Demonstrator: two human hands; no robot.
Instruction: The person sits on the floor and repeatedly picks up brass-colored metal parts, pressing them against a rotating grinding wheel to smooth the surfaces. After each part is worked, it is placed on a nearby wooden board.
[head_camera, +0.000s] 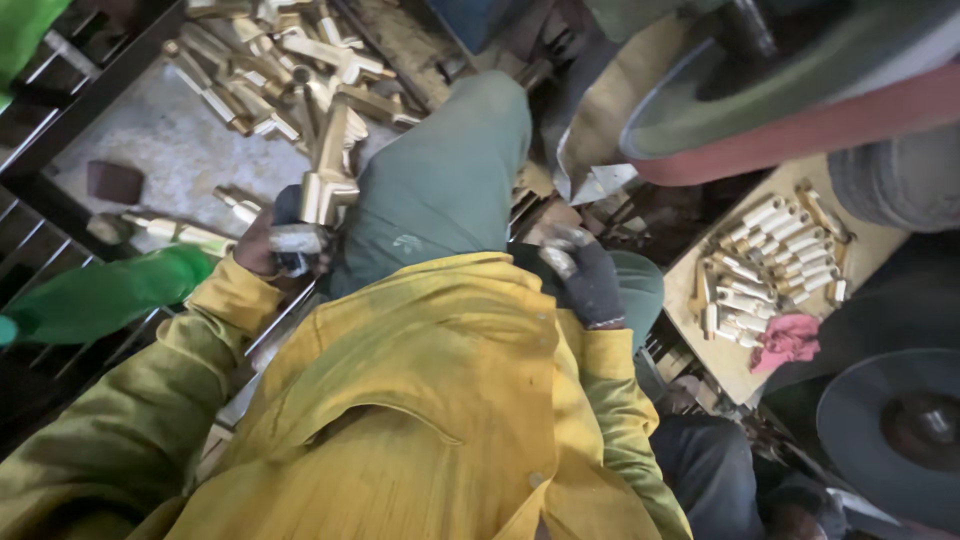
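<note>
My left hand (268, 243) grips a brass fitting (328, 172) that stands upright beside my left knee. The fingers are wrapped in dark and pale tape. My right hand (583, 272) wears a dark glove and is closed on a small pale piece (557, 256) near my right knee. My yellow shirt and grey-green trousers (440, 180) fill the middle of the view.
A heap of brass fittings (275, 60) lies on the grey floor at upper left. A wooden board (705, 355) at right carries rows of brass pieces (775, 260) and a pink rag (788, 340). A large buffing wheel (800, 90) hangs at upper right, a dark disc (895, 430) at lower right.
</note>
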